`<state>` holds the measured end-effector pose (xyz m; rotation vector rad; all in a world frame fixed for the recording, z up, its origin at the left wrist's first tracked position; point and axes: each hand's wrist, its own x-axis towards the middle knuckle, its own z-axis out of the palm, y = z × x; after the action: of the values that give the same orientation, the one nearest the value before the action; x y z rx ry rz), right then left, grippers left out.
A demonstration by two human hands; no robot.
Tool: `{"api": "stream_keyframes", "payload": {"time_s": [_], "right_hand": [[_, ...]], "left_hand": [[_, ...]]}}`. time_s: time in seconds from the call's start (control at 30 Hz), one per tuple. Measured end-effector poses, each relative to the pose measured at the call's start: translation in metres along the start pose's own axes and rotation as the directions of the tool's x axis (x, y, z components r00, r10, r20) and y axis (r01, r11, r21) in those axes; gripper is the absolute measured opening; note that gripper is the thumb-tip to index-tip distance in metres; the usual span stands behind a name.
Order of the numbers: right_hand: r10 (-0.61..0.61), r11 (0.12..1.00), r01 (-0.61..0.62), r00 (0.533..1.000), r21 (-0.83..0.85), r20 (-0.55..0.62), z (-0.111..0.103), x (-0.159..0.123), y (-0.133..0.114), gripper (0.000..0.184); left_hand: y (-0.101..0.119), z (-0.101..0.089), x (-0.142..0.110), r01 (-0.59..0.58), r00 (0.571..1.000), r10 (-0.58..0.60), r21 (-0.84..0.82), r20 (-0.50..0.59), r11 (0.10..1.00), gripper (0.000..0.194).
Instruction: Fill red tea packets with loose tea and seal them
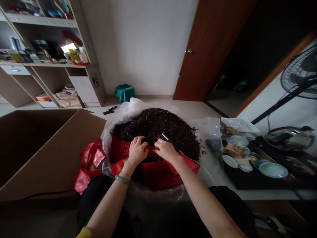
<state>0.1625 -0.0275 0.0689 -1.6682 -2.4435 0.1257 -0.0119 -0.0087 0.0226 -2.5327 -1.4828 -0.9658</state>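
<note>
Bare forearms [109, 206] lead to a left hand [136, 151] and right hand [166, 150], fingers seemingly clamped on a red packet [151, 149] from both sides, likely to steady it, with dark leaves [163, 122] just beyond the fingertips.

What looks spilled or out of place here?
Dark, twiggy dried bits lie just right of the clear plastic bag holding the dark heap: likely spilled. Thin black strips lie loose on the pale floor near the wooden shelving, possibly dropped.

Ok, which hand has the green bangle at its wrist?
The left hand, with green bangle and gold bracelet; the right hand has a bare wrist.
</note>
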Motion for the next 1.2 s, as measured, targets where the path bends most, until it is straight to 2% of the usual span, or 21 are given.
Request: {"api": "stream_keyframes", "payload": {"time_s": [0.13, 0.33, 0.5, 0.6, 0.8, 0.97, 1.2], "right_hand": [[0.037, 0.998, -0.034, 0.998, -0.057, 0.054, -0.001, -0.003, -0.002, 0.015], [0.019, 0.999, -0.015, 0.997, -0.052, 0.077, 0.005, -0.005, -0.002, 0.015], [-0.04, 0.996, 0.045, 0.997, -0.075, 0.066, 0.014, 0.0, -0.006, 0.026], [-0.04, 0.997, 0.045, 0.997, -0.062, 0.07, 0.017, 0.002, -0.006, 0.026], [-0.071, 0.997, 0.073, 0.995, 0.032, -0.074, 0.017, 0.0, -0.001, 0.013], [-0.067, 0.997, 0.066, 0.997, 0.037, 0.039, 0.023, 0.002, -0.002, 0.016], [-0.035, 0.989, 0.047, 0.996, 0.14, -0.085, 0.013, -0.002, 0.001, 0.018]], "left_hand": [[0.0, 0.005, -0.001, -0.032, 0.998, 0.035, -0.074, 0.048, 0.997, 0.023], [0.0, 0.01, -0.001, -0.003, 0.998, 0.012, -0.169, 0.054, 0.986, 0.024], [0.004, 0.012, -0.003, -0.062, 0.994, 0.078, -0.203, 0.072, 0.977, 0.023], [0.004, 0.012, -0.004, -0.086, 0.99, 0.107, -0.205, 0.091, 0.975, 0.025], [0.0, 0.012, -0.002, -0.02, 0.996, 0.036, -0.188, 0.085, 0.982, 0.024], [0.002, 0.011, -0.003, -0.009, 0.994, 0.031, -0.213, 0.101, 0.977, 0.024], [0.002, 0.01, 0.002, 0.052, 0.997, -0.024, -0.384, 0.078, 0.922, 0.029]]}}
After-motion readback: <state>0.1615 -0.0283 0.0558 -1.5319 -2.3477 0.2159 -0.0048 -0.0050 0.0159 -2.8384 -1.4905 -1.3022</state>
